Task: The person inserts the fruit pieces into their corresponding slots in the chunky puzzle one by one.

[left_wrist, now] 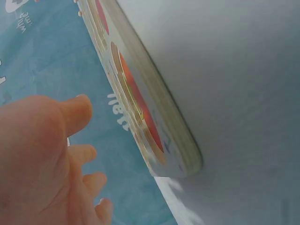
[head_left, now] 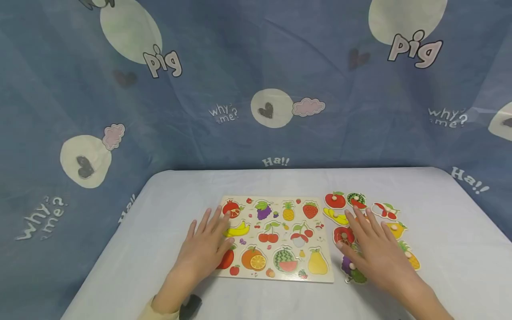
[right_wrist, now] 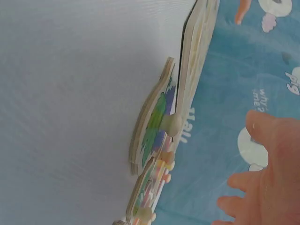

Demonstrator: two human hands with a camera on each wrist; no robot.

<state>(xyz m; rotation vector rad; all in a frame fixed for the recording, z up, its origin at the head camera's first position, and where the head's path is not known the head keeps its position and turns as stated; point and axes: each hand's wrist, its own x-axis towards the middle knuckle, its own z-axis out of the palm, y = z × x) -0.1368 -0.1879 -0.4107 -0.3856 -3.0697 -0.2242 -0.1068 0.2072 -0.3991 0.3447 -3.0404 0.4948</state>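
Note:
A wooden fruit puzzle board [head_left: 286,238] lies flat on the table, with pictures of fruit in fruit-shaped outlines. Over its left edge my left hand [head_left: 204,249] is held with fingers spread and nothing in it; the left wrist view shows this hand [left_wrist: 42,154] apart from the board's thick edge [left_wrist: 173,117]. My right hand [head_left: 378,253] hovers, fingers extended, above loose knobbed fruit pieces right of the board, partly hiding them. Among these are a banana piece [head_left: 335,217], a watermelon piece [head_left: 356,199] and a pineapple piece [head_left: 413,260]. A grape piece [right_wrist: 157,122] shows its round knob [right_wrist: 172,124].
White cloth covers the table [head_left: 452,213]. Behind it hangs a blue printed curtain [head_left: 224,146]. Other loose pieces include a red fruit piece [head_left: 334,201] and a yellow lemon-like piece [head_left: 396,229]. Near my left wrist is a dark object [head_left: 191,306].

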